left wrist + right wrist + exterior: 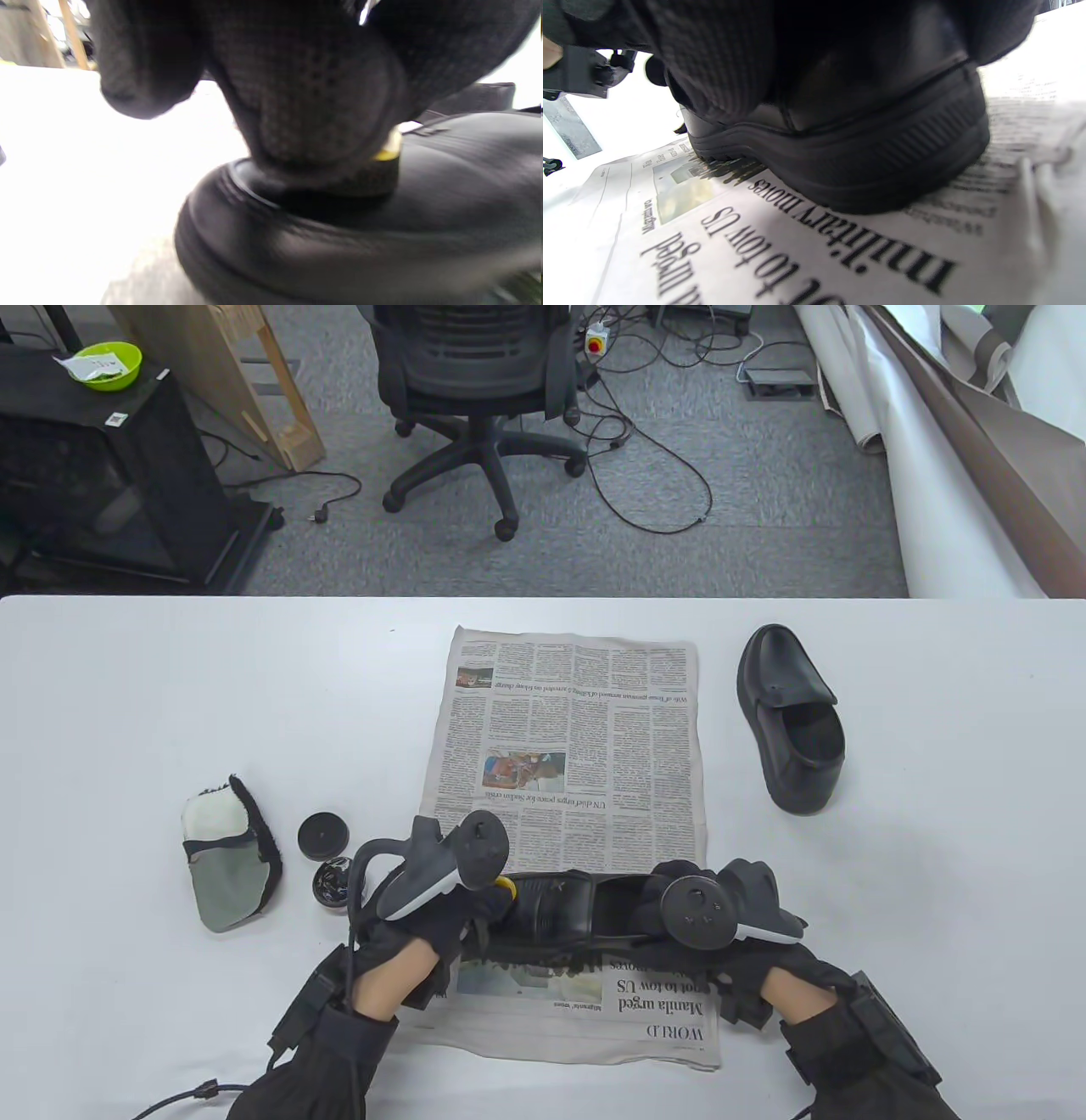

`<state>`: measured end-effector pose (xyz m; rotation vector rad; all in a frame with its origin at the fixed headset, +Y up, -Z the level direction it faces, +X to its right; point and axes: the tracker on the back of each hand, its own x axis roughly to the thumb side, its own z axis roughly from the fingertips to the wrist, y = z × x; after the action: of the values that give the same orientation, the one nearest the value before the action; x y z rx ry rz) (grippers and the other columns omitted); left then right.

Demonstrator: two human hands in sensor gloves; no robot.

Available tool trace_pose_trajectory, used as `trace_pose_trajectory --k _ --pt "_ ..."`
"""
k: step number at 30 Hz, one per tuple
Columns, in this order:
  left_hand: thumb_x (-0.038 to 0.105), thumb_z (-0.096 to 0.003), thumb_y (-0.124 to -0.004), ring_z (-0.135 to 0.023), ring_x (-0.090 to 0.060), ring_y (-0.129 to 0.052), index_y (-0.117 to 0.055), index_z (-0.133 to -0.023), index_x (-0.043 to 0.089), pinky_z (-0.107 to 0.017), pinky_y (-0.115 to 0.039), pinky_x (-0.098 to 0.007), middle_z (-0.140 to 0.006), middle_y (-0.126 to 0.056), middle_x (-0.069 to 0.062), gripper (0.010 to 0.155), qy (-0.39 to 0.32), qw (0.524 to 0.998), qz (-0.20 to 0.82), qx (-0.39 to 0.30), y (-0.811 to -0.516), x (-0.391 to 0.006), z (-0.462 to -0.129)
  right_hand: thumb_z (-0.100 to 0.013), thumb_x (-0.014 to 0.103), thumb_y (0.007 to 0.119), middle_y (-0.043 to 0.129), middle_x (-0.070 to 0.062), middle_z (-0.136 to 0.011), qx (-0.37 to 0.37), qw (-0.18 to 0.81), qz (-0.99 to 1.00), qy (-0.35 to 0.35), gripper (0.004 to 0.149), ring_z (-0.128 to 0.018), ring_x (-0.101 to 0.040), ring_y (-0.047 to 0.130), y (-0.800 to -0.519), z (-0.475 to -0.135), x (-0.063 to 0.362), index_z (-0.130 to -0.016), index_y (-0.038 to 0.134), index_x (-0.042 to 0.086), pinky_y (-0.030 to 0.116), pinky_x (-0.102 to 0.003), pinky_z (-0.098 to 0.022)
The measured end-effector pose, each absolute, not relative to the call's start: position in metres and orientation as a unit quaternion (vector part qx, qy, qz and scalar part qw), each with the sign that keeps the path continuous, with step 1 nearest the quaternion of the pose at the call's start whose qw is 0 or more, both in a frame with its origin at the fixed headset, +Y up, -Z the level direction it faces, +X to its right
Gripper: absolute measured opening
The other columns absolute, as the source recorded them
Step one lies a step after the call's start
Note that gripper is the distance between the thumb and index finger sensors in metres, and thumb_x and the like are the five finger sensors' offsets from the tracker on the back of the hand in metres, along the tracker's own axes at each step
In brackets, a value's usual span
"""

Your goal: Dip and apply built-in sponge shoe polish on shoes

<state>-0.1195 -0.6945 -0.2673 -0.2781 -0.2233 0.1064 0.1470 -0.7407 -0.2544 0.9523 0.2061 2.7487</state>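
A black shoe point(564, 909) lies across the near part of a newspaper point(568, 729), toe to the left. My left hand point(441, 899) holds a yellow-backed sponge applicator point(506, 886) and presses it on the shoe's toe; the left wrist view shows the sponge point(377, 176) flat on the leather point(424, 237) under my fingers point(314, 106). My right hand point(696, 908) grips the shoe at its heel; the right wrist view shows the heel and sole point(865, 161) on the paper. The open polish tin point(333, 882) and its lid point(323, 834) lie left of my left hand.
A second black shoe point(793, 717) stands on the table right of the newspaper. A polishing mitt point(227, 857) lies at the left, beside the tin. The table's far edge point(543, 599) runs behind the paper, with an office chair point(475, 381) beyond.
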Motion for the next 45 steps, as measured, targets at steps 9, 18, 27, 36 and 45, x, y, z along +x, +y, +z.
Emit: trace_pose_trajectory --k 9,18,27,36,45 --pt "0.051 -0.0375 -0.096 -0.024 0.003 -0.113 -0.088 -0.076 0.025 -0.035 -0.097 -0.032 -0.059 -0.110 -0.002 0.047 -0.175 0.971 0.117 -0.116 -0.691 -0.089 -0.250 -0.032 0.051 0.088 0.084 0.004 -0.072 0.326 0.109 0.936 0.072 0.038 -0.091 -0.045 0.072 -0.741 -0.254 0.146 -0.066 0.091 0.034 0.069 -0.057 -0.065" --pt "0.051 -0.0380 -0.095 -0.022 0.003 -0.112 -0.088 -0.076 0.024 -0.034 -0.096 -0.032 -0.057 -0.109 -0.002 0.047 -0.112 0.988 0.103 -0.013 -0.703 -0.081 -0.267 -0.032 0.051 0.088 0.084 0.004 -0.072 0.328 0.114 0.935 0.073 0.038 -0.090 -0.045 0.072 -0.741 -0.254 0.146 -0.066 0.091 0.033 0.068 -0.057 -0.065" --pt "0.051 -0.0376 -0.096 -0.019 0.003 -0.110 -0.090 -0.075 0.022 -0.034 -0.096 -0.033 -0.053 -0.109 -0.004 0.048 -0.070 0.995 0.054 -0.052 -0.702 -0.096 -0.274 -0.032 0.051 0.088 0.084 0.003 -0.071 0.324 0.111 0.937 0.071 0.038 -0.090 -0.044 0.073 -0.741 -0.254 0.146 -0.066 0.091 0.033 0.069 -0.056 -0.064" --pt "0.050 -0.0386 -0.096 -0.024 0.002 -0.111 -0.088 -0.077 0.024 -0.036 -0.095 -0.033 -0.058 -0.108 -0.003 0.047 -0.131 0.976 0.073 -0.157 -0.690 -0.105 -0.252 -0.032 0.051 0.087 0.085 0.003 -0.070 0.317 0.101 0.941 0.068 0.038 -0.090 -0.044 0.074 -0.740 -0.253 0.146 -0.066 0.091 0.033 0.070 -0.056 -0.064" --pt "0.050 -0.0387 -0.096 -0.025 0.003 -0.112 -0.087 -0.078 0.025 -0.036 -0.096 -0.032 -0.061 -0.108 -0.002 0.047 -0.139 0.978 0.127 -0.089 -0.689 -0.079 -0.240 -0.032 0.052 0.088 0.085 0.004 -0.072 0.322 0.109 0.938 0.071 0.038 -0.091 -0.044 0.073 -0.741 -0.254 0.146 -0.066 0.091 0.034 0.069 -0.056 -0.065"
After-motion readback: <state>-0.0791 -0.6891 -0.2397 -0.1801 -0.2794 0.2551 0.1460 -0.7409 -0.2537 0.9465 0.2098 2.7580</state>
